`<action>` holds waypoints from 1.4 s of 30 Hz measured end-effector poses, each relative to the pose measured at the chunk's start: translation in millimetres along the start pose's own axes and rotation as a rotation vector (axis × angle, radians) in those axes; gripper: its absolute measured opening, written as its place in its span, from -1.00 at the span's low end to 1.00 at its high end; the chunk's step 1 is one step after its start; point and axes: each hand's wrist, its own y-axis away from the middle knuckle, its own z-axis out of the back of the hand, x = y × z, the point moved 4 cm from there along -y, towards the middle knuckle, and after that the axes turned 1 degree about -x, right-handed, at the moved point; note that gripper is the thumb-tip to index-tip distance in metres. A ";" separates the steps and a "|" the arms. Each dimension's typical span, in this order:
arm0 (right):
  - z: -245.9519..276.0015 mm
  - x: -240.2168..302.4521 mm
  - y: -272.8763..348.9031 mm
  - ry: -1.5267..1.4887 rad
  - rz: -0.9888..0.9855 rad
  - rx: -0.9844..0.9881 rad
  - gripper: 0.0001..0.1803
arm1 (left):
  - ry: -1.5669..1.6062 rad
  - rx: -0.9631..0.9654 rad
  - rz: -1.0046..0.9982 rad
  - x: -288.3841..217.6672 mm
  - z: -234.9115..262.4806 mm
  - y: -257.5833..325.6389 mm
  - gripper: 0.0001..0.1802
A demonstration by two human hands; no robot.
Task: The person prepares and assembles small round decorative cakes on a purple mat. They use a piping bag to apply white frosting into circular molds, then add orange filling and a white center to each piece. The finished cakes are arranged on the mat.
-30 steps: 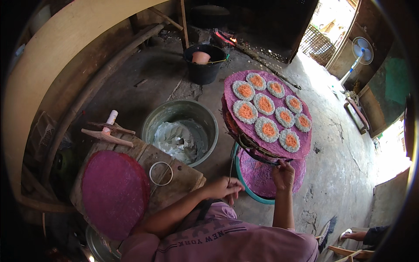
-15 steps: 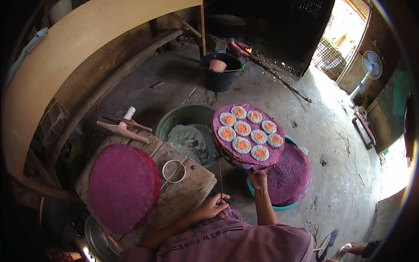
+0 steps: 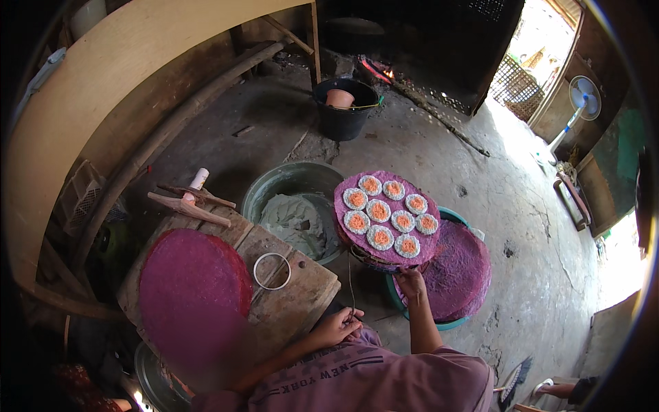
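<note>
A round purple-topped tray [image 3: 347,184] hangs above the floor, slightly tilted, with several white rings of dough-like strands, orange in the middle [image 3: 378,210], spread over it. My right hand [image 3: 413,284] is closed at the tray's near edge; its fingertips are partly hidden beneath. Close to my body, my left hand [image 3: 336,328] has curled fingers around the lower end of a thin cord [image 3: 351,281], which runs up toward the tray's underside. Below and right of the tray, more round purple sheets [image 3: 460,275] rest in a teal basin [image 3: 439,325].
At left, a wooden bench [image 3: 302,295] bears a thick round purple stack [image 3: 192,295], a white ring [image 3: 272,255] and a wooden press-like tool [image 3: 192,204]. A green tub [image 3: 255,185] holds pale dough [image 3: 292,221]. Farther off stand a black bucket [image 3: 341,123] and a burning fire [image 3: 388,73].
The tray has sunk a little nearer to me, and its tilt has shifted. My right hand has moved slightly right and down. My left hand stays almost in place on the cord.
</note>
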 end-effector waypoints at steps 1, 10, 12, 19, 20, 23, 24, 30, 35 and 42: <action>-11.0 6.7 3.2 0.031 0.019 0.093 -0.61 | 0.030 -0.002 0.023 2.6 -0.6 -0.9 -0.63; -6.0 33.6 20.1 0.494 -0.291 -0.075 -0.77 | -0.502 -0.119 -0.248 5.2 1.2 -4.9 -0.41; -6.2 42.4 26.1 0.578 -0.353 -0.077 -0.78 | -0.627 -0.155 -0.272 0.4 1.8 -3.2 -0.40; -125.0 90.6 37.5 1.695 -0.122 -0.007 -0.80 | -0.588 -0.031 -0.358 -52.1 -1.8 27.4 -0.47; -158.4 84.4 37.1 1.685 -0.017 0.097 -0.80 | -0.521 0.009 -0.311 -61.3 1.2 38.5 -0.54; -254.2 41.6 38.0 1.542 0.115 0.440 -0.79 | -0.333 -0.020 -0.209 -85.9 15.0 81.9 -0.62; -282.3 21.8 38.2 1.598 0.126 0.546 -0.78 | -0.303 -0.118 -0.350 -97.2 21.2 101.6 -0.69; -400.4 -148.0 74.9 1.434 0.081 1.273 -0.84 | -0.431 -0.933 -0.295 -81.7 68.6 236.9 -0.70; -423.4 -277.8 137.0 1.596 0.351 1.923 -0.58 | -0.852 -1.716 0.015 -30.2 51.5 350.3 -0.60; -382.8 -311.9 130.0 2.119 0.540 2.190 -0.27 | -0.477 -2.375 0.244 85.3 -43.5 482.6 -0.58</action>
